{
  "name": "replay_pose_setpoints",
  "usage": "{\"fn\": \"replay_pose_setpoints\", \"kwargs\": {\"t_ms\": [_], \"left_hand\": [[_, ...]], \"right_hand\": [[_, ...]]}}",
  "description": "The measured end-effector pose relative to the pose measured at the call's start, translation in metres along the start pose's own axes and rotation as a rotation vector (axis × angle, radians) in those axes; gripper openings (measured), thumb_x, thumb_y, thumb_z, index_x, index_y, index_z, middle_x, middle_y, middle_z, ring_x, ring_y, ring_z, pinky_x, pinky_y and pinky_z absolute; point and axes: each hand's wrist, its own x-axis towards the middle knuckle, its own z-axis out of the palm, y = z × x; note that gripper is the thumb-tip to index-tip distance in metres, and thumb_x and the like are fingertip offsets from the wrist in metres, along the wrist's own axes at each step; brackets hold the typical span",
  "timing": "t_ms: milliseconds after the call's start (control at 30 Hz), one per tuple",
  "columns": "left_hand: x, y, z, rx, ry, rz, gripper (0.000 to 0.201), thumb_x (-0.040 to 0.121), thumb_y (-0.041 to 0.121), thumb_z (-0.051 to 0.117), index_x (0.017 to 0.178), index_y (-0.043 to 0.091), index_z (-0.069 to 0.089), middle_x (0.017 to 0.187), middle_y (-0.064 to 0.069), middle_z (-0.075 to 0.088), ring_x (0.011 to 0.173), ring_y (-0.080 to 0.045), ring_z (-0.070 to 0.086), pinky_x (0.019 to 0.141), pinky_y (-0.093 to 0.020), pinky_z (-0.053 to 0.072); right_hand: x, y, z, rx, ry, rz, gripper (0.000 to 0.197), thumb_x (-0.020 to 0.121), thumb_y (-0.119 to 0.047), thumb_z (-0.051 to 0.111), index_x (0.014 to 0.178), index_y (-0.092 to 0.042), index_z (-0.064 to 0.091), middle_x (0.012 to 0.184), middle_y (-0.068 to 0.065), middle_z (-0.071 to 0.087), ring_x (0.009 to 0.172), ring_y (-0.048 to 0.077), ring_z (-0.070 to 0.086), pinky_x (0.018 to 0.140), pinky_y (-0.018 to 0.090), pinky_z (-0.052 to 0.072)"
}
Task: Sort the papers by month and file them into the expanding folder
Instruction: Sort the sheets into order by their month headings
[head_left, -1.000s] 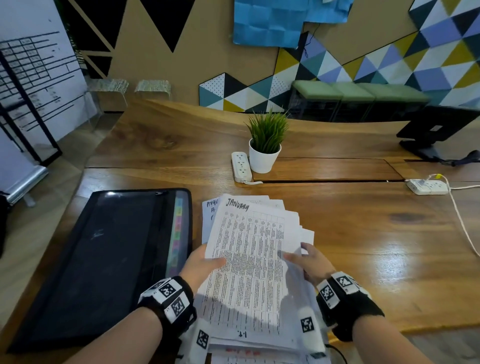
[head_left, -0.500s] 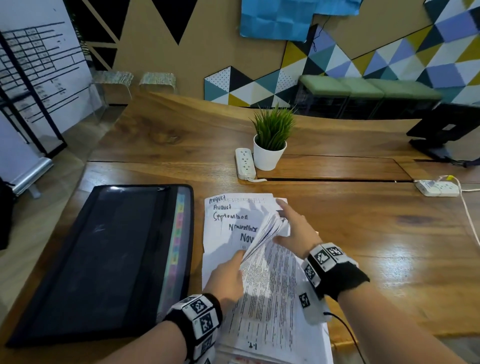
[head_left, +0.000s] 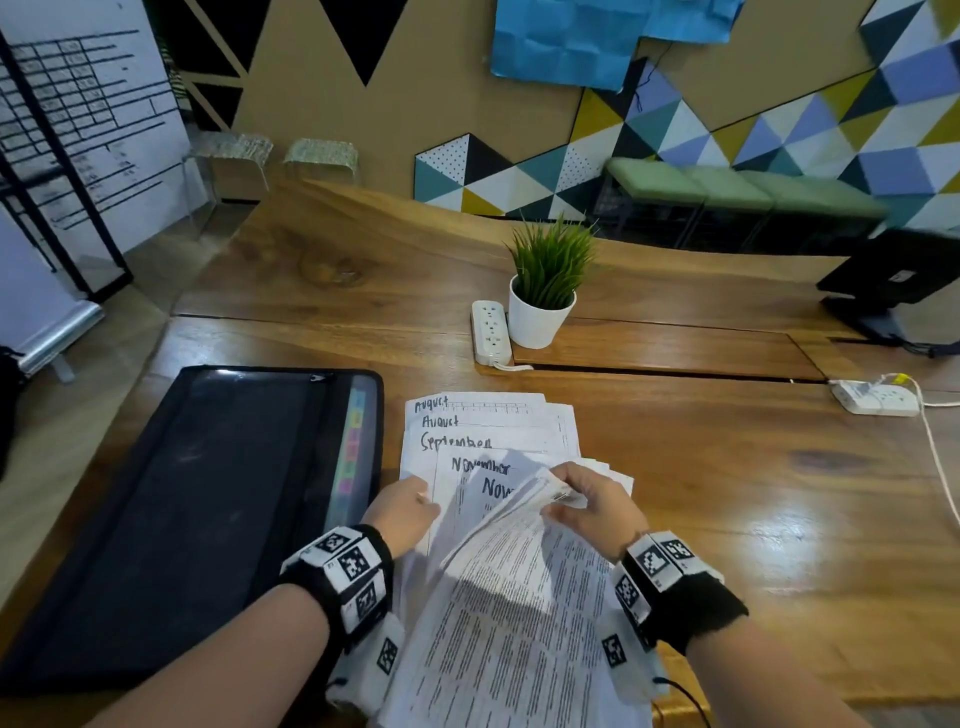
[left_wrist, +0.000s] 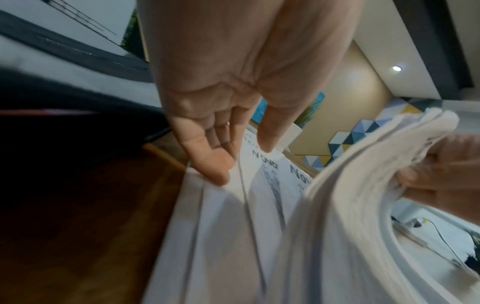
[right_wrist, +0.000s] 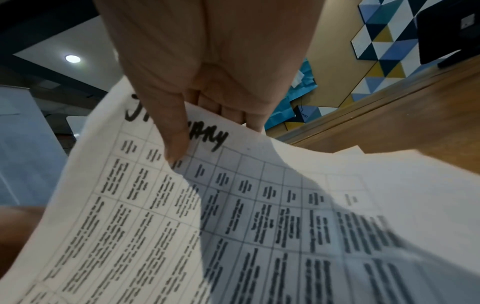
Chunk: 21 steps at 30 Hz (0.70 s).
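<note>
A stack of printed papers (head_left: 524, 613) lies on the wooden table (head_left: 727, 493) in front of me. My right hand (head_left: 582, 501) grips a thick bundle of the upper sheets by their far edge and bends it up and back; the top sheet (right_wrist: 233, 216) is headed January, thumb on the heading. Beneath lie sheets marked August, September and November (head_left: 467, 457). My left hand (head_left: 410, 506) rests with straight fingers (left_wrist: 213, 164) on the left edge of the lower sheets. The black expanding folder (head_left: 171, 514) lies flat to the left, coloured tabs (head_left: 353, 447) along its right side.
A potted plant (head_left: 545, 291) and a white power strip (head_left: 491, 332) stand behind the papers. A second power strip with a cable (head_left: 872, 397) sits at the right. A black monitor stand (head_left: 893, 280) is at the far right.
My right hand has lifted the upper bundle and curled it back, uncovering the August to November sheets. My left hand moved from the top sheet to the left edge of the lower sheets.
</note>
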Motion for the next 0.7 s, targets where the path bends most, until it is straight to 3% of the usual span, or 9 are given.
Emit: {"fn": "replay_pose_setpoints", "kwargs": {"t_ms": [67,133,233,300,367,433,533,633,700], "left_hand": [[0.008,0.002,-0.001,0.033,0.078,-0.026,0.044,0.09,0.019,0.055,0.128,-0.002,0.047,0.107,-0.019,0.057,0.093,-0.033,0.061,0.081,-0.039,0.05],[0.012,0.003,-0.002,0.07,0.118,-0.039,0.047,0.085,0.023,0.059,0.126,0.002,0.048,0.12,-0.02,0.05,0.103,-0.034,0.059,0.088,-0.038,0.051],[0.013,0.005,-0.003,0.028,0.145,-0.037,0.01,0.083,0.018,0.061,0.089,0.013,0.053,0.109,-0.013,0.052,0.098,-0.034,0.06,0.085,-0.036,0.051],[0.016,0.002,-0.003,0.003,0.142,-0.028,0.012,0.085,0.016,0.059,0.094,0.009,0.058,0.101,-0.009,0.055,0.097,-0.034,0.06,0.085,-0.037,0.05],[0.019,0.002,-0.005,-0.034,0.116,-0.021,0.022,0.088,0.017,0.059,0.109,0.008,0.059,0.105,-0.008,0.063,0.095,-0.027,0.061,0.08,-0.031,0.049],[0.02,0.003,-0.006,-0.044,0.129,0.013,0.008,0.091,0.017,0.057,0.096,0.011,0.058,0.093,-0.005,0.062,0.085,-0.021,0.056,0.07,-0.028,0.043],[0.023,-0.001,-0.006,-0.123,0.192,-0.012,0.021,0.091,0.013,0.057,0.073,0.012,0.047,0.074,-0.004,0.052,0.074,-0.023,0.052,0.072,-0.04,0.053],[0.019,-0.002,-0.008,-0.178,0.201,0.015,0.003,0.089,0.01,0.059,0.088,0.008,0.057,0.088,-0.006,0.063,0.081,-0.024,0.059,0.074,-0.037,0.055],[0.018,-0.003,-0.007,-0.209,0.182,0.059,0.007,0.088,0.011,0.061,0.095,0.011,0.06,0.093,-0.004,0.065,0.085,-0.02,0.06,0.074,-0.03,0.049]], "right_hand": [[-0.002,0.002,0.002,0.022,-0.007,0.006,0.027,0.081,-0.019,0.067,0.103,-0.034,0.064,0.101,-0.016,0.066,0.096,0.003,0.06,0.088,0.025,0.047],[-0.004,0.001,0.003,0.04,-0.01,-0.016,0.028,0.079,-0.016,0.069,0.086,-0.043,0.068,0.091,-0.014,0.069,0.089,0.003,0.062,0.084,0.027,0.051],[-0.008,0.0,0.009,-0.023,-0.017,-0.095,0.031,0.077,-0.008,0.07,0.076,-0.039,0.07,0.081,-0.016,0.064,0.079,0.001,0.06,0.076,0.023,0.051],[-0.01,0.002,0.015,-0.065,-0.023,-0.146,0.023,0.078,-0.005,0.068,0.08,-0.028,0.068,0.082,-0.011,0.063,0.079,0.007,0.059,0.073,0.025,0.05],[-0.014,0.006,0.021,-0.08,-0.025,-0.137,0.028,0.08,-0.002,0.063,0.08,-0.029,0.06,0.081,-0.012,0.061,0.078,0.007,0.057,0.07,0.019,0.045],[-0.016,0.008,0.026,-0.082,-0.012,-0.104,0.03,0.084,-0.001,0.058,0.082,-0.031,0.053,0.081,-0.01,0.061,0.078,0.01,0.056,0.066,0.016,0.04],[-0.015,0.007,0.028,-0.078,0.017,-0.09,0.019,0.087,-0.003,0.056,0.093,-0.02,0.062,0.092,-0.006,0.063,0.089,0.014,0.057,0.073,0.018,0.04],[-0.013,0.009,0.029,-0.091,0.04,-0.129,0.028,0.084,0.001,0.058,0.106,-0.015,0.065,0.116,-0.01,0.054,0.107,0.008,0.052,0.09,0.01,0.035],[-0.011,0.011,0.029,-0.112,0.066,-0.188,0.028,0.082,0.003,0.06,0.105,-0.013,0.066,0.129,-0.009,0.044,0.114,0.01,0.049,0.095,0.009,0.031]]}}
